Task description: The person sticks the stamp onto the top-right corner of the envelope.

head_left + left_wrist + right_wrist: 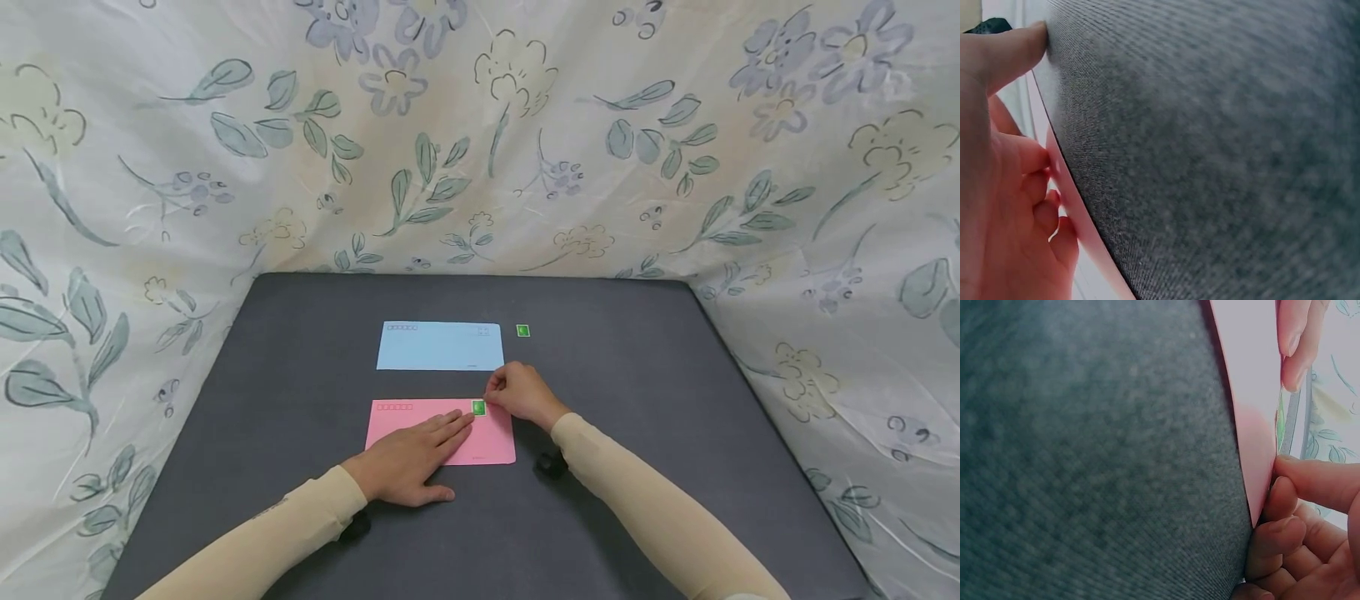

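Observation:
A pink envelope (495,442) lies on the dark table. Near its upper right corner is a small green stamp (479,407) with a white border. My left hand (416,454) rests on the envelope with its fingers extended, fingertips right at the stamp's left edge. From the other side, my right hand (528,393) pinches at the stamp's right edge with thumb and forefinger, its other fingers curled. In the right wrist view, the thumb tip sits just below the green strip of the stamp (1281,425), at the edge of the pink envelope (1254,425).
Beyond the pink envelope lies a blue envelope (440,346). A second green stamp (523,331) is to its right. The dark table (637,358) is bordered by floral cloth (525,167) at the back and both sides.

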Demonstrator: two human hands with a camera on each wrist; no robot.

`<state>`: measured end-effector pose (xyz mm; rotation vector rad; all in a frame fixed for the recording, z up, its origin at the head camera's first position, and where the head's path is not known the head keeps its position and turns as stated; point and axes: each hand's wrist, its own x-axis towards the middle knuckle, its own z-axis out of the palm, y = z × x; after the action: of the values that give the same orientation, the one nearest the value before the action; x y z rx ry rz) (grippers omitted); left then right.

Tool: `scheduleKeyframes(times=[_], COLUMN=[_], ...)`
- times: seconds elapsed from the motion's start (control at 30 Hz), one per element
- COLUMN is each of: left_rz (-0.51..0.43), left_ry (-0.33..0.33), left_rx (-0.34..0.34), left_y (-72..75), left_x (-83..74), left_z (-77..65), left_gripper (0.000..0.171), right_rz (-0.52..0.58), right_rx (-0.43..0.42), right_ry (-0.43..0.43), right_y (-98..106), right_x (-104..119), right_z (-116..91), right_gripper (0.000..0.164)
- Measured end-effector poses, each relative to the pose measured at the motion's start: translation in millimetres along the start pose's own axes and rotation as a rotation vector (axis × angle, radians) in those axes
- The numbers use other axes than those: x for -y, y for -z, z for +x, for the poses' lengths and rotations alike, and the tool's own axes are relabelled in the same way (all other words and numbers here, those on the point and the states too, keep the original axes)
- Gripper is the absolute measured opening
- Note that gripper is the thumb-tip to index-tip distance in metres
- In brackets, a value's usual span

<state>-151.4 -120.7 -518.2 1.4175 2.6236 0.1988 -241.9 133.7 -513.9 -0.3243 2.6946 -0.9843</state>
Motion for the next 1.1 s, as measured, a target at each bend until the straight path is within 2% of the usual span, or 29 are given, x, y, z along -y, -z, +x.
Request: scheduleKeyframes(times=[0.4,0.77,1.1], left_rz=[0.012,0.013,-0.016], left_ry=[0.003,-0.003,0.042], left_rx=[-0.002,-0.018,-0.003], left_y=[-3.5,-1.7,0.4], left_x=[2.3,2.0,-0.8], left_z=[0.7,-0.2,-0.8], left_gripper=[0.092,0.094,0.100], right_rz=[0.018,0.025,0.052], right_rx=[0.006,0.005,0.008], right_ry=[0.038,0.025,0.032], right_y=[3.1,2.8,4.2], right_x=[-2.7,-3.7,-5.4], right_z=[-0.7,0.3,-0.9], right_gripper=[0.011,0.009,0.009])
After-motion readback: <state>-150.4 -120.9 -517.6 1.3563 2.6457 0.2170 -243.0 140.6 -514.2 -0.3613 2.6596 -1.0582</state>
